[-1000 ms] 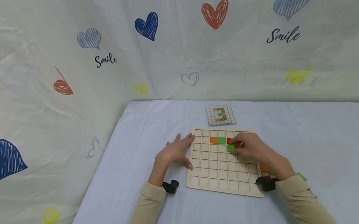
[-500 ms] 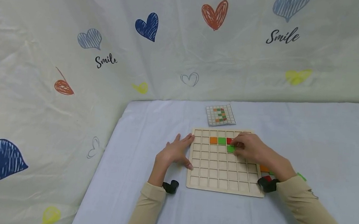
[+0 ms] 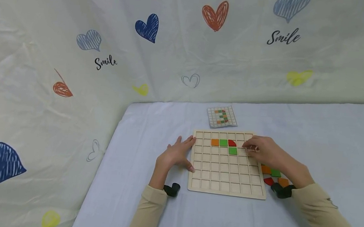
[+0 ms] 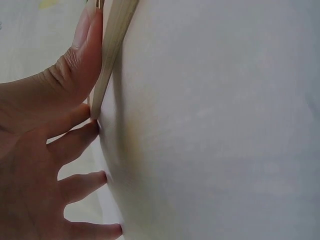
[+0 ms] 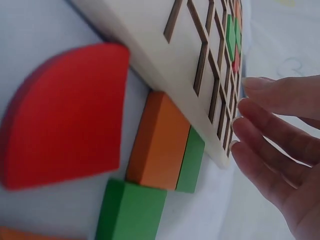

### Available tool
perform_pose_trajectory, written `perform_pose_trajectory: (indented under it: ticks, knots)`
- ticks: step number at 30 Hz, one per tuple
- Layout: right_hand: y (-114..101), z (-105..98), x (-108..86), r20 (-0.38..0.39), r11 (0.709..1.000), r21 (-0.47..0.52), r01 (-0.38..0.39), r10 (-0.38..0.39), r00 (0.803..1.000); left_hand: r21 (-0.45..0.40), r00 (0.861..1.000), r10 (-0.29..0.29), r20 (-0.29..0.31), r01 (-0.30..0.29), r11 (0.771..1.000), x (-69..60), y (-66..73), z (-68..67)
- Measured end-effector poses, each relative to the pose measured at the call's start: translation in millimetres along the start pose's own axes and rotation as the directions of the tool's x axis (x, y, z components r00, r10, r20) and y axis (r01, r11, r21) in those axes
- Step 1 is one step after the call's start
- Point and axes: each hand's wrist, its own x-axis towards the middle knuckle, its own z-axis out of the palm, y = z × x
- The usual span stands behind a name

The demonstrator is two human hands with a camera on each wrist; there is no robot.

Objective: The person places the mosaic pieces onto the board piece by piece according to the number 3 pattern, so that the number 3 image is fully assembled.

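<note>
A wooden grid board [image 3: 214, 185] lies on the white cloth. In one of its upper rows sit an orange square tile [image 3: 215, 142], a green square tile [image 3: 223, 143] and a red quarter-round tile [image 3: 232, 143]. Directly below the red one is a second green tile [image 3: 232, 151]. My left hand [image 3: 175, 156] rests at the board's left edge with fingers spread; in the left wrist view its thumb [image 4: 80, 70] touches the rim. Over the board's upper right hovers my right hand [image 3: 268, 152], fingers loosely bent and holding nothing.
Beside the board's right edge lie several loose pieces, among them a red quarter-round [image 5: 70, 117], an orange block [image 5: 160, 145] and a green block [image 5: 132, 210]. Behind the board is a small pattern card [image 3: 222, 117]. A heart-printed sheet [image 3: 161, 59] hangs at the back and left.
My right hand has let go of the lower green tile, which now sits flat in its cell, and has drawn back to the right. The left hand keeps its place on the board.
</note>
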Motion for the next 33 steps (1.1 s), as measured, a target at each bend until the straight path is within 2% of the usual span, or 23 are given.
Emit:
perform_pose_trajectory:
  ticks: [17,26,33]
  knots:
    - [18,-7,-30.8,-0.015,0.997,-0.052,-0.06,0.059,0.998,0.012,1.0,0.016,0.003,-0.016,1.0,1.7,-4.0,2.4]
    - [23,-10,-37.9,0.053,0.992,-0.051,-0.115,0.118,0.992,0.014,1.0,0.013,0.002,-0.013,1.0,0.3,-3.1,1.1]
    - [25,-10,-38.5,0.067,0.992,-0.05,-0.117,0.12,0.991,0.005,1.0,0.018,0.0,-0.018,1.0,0.2,-3.1,1.9]
